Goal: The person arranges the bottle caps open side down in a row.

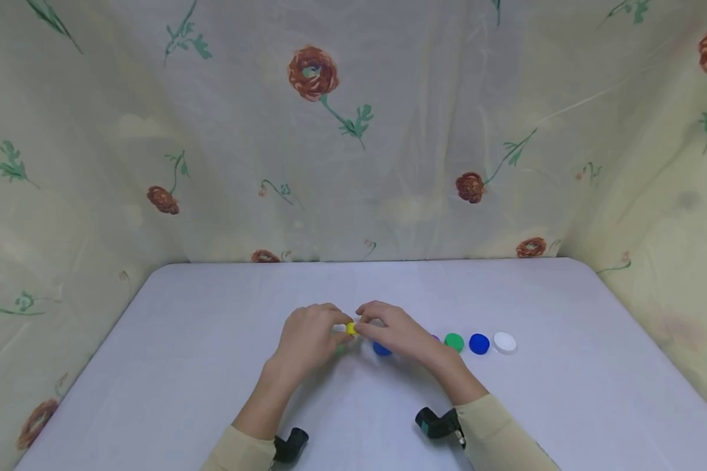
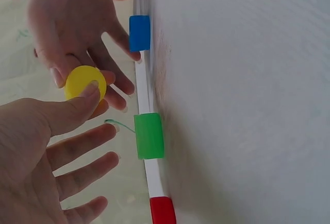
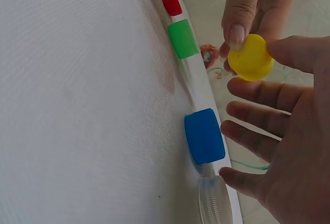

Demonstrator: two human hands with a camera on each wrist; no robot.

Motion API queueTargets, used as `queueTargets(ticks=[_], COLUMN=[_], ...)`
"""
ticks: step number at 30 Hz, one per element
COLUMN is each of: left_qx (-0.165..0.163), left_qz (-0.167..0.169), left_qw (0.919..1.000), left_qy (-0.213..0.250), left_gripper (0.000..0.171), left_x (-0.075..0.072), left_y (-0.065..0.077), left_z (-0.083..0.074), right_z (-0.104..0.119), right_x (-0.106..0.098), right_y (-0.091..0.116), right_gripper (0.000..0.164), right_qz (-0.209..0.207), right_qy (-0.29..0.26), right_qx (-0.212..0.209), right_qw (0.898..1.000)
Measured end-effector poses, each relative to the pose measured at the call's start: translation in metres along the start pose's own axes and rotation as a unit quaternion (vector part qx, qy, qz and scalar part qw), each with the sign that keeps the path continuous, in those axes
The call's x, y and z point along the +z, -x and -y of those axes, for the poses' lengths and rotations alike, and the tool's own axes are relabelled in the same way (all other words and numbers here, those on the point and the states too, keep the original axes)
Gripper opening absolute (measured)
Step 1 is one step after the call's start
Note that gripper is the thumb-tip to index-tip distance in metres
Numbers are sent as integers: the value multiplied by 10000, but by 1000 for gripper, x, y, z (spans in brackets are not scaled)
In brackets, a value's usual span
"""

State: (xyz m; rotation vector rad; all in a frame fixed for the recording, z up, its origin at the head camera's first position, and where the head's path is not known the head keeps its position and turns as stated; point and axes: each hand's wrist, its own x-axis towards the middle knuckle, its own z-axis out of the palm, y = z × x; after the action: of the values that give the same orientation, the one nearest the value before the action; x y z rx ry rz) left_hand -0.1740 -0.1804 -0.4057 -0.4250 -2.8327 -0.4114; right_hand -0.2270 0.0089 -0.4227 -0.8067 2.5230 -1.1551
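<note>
Both hands meet over the table around a small yellow round cap (image 1: 351, 328). My left hand (image 1: 311, 337) pinches this cap between thumb and forefinger; in the left wrist view its thumb lies across the flat face of the cap, its other fingers spread. From the right, the thumb and forefinger of my right hand (image 1: 397, 333) close on the rim, as the right wrist view shows. Below the hands, a blue cap (image 1: 381, 348) and a green cap (image 2: 149, 136) sit on the table. A red cap (image 3: 171, 1) is hidden behind the left hand in the head view.
To the right, a second green cap (image 1: 454, 342), another blue cap (image 1: 479, 344) and a white cap (image 1: 505, 343) continue the row on the white table (image 1: 182, 366). A purple cap (image 1: 435, 337) is partly covered by the right forearm. Flowered cloth (image 1: 389, 163) hangs behind the table.
</note>
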Motion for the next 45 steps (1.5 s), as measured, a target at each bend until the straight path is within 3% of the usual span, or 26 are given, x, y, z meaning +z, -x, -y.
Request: queueTargets(ticks=[9, 17, 27, 34, 45], left_qx=[-201, -347, -567, -552, -575], left_qz=[159, 322, 549, 606, 560], left_qw=[9996, 9988, 9966, 9959, 9959], left_qy=[68, 95, 234, 381, 425], left_gripper=[23, 24, 25, 26, 26], left_x=[0, 1, 3, 2, 1], left_y=[2, 2, 1, 1, 1], left_z=[3, 4, 5, 4, 1], right_z=[0, 2, 5, 5, 7], right_x=[-1, -1, 2, 3, 1], right_y=[1, 2, 4, 4, 5], right_gripper=[28, 19, 16, 11, 9], right_qz=[-7, -224, -657, -746, -671], right_qy=[211, 658, 1768, 1723, 1158], right_qx=[-181, -214, -645, -603, -517], right_qw=[9996, 9973, 9799, 9804, 9897])
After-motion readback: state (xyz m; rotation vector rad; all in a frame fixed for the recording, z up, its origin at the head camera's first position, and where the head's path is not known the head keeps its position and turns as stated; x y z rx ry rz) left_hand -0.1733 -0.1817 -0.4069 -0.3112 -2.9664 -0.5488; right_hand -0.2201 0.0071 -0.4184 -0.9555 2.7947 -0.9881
